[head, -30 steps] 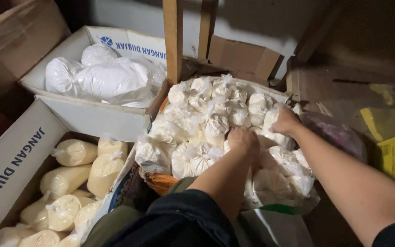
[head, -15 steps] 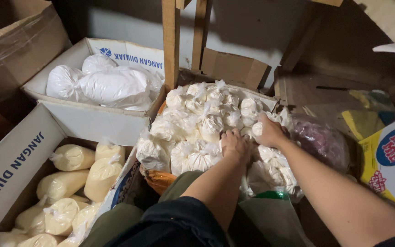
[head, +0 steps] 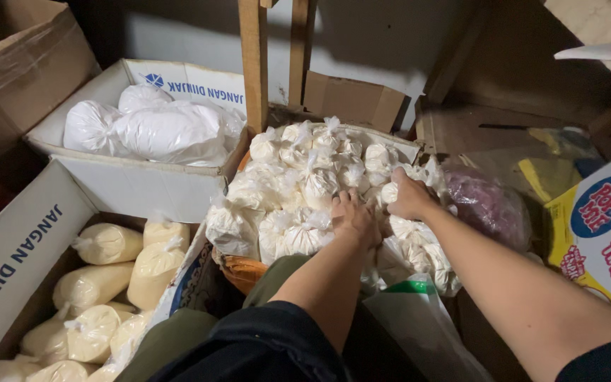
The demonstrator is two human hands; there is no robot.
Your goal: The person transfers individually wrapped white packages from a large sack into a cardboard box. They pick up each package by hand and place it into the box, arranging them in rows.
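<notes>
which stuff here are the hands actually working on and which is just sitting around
In hand:
- left hand and right hand, both pressed into the heap of small white tied bags
- orange basket under the heap

Lying about:
- box of large white bags
- box of yellowish bags
- purple bag
- yellow carton

Single head-worn camera, looking steeply down and forward over the person's own lap and forearms. It sits close: both hands (head: 383,209) land mid-frame on a heap of small tied white bags (head: 305,187). Cardboard boxes (head: 136,180) fill the left edge.
</notes>
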